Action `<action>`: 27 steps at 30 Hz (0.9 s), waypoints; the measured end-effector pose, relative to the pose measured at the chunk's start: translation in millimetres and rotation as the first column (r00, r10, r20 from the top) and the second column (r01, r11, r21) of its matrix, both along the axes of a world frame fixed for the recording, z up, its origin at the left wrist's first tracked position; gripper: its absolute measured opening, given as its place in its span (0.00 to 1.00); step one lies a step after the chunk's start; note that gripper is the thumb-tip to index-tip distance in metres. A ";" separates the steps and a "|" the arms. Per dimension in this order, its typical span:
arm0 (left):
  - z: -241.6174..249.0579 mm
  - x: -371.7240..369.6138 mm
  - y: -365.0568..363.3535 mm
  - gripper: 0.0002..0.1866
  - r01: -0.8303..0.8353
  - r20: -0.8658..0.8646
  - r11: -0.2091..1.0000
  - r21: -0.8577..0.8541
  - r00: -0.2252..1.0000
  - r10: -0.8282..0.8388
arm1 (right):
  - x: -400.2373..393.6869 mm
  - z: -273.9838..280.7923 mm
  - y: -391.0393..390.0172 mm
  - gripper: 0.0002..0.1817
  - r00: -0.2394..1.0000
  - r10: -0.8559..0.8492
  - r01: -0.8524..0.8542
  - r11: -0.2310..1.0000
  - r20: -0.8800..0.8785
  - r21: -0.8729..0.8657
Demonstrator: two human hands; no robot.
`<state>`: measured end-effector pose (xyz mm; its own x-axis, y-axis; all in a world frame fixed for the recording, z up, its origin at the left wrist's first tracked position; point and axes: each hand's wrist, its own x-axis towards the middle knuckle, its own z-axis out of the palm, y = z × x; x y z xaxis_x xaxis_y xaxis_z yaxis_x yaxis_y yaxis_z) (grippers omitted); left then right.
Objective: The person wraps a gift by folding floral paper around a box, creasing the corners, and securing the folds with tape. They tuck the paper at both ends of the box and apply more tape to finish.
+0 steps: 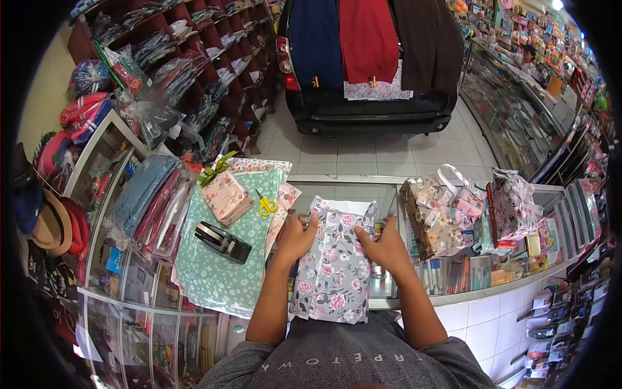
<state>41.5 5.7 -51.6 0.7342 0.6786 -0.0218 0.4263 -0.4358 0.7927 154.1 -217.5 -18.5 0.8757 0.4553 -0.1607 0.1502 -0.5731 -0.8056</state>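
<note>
A grey paper bag [334,266] with pink roses, folded from gift wrap, lies before my chest over the glass counter. Its far end is open, showing the white inside. My left hand [299,238] grips its upper left edge, thumb on the front. My right hand [383,246] holds the upper right edge, thumb pressed on the front and fingers curled at the side, partly hidden. To the left, a black tape dispenser [222,242] and yellow-handled scissors [266,205] lie on green floral wrapping paper [217,285], beside a pink floral wrapped box [227,198] with a green ribbon.
Floral gift bags [431,220] stand on the counter [453,295] to the right. Packed clothes [146,201] are stacked at the left. Beyond the counter is a car's rear [369,110] with trousers [368,42] draped over it. A person [529,58] is far right.
</note>
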 end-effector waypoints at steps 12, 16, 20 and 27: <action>25.4 -5.8 -11.1 0.32 0.044 0.207 0.837 -0.545 0.975 0.084 | -10.3 -19.4 -1.5 0.51 0.926 0.045 0.096 0.932 -0.375 0.349; 49.3 -6.0 -5.6 0.35 0.167 0.468 0.903 -0.395 0.883 0.041 | 6.9 -10.8 0.6 0.57 0.841 0.179 0.250 0.708 -0.511 0.660; 117.9 -13.6 -12.7 0.35 0.250 0.668 0.956 -0.153 0.739 -0.086 | 15.6 65.6 0.3 0.67 0.914 0.402 -0.167 0.488 -0.051 0.857; 203.9 -8.9 -8.7 0.33 -0.030 0.604 0.777 0.628 0.649 -0.463 | 43.0 167.2 3.1 0.63 0.788 0.414 -0.615 0.488 0.456 0.620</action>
<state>32.7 -3.0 152.4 0.4724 0.1970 0.8591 -0.3128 -0.8738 0.3724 197.1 -214.4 148.7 0.4044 0.7084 0.5785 0.4431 0.4016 -0.8015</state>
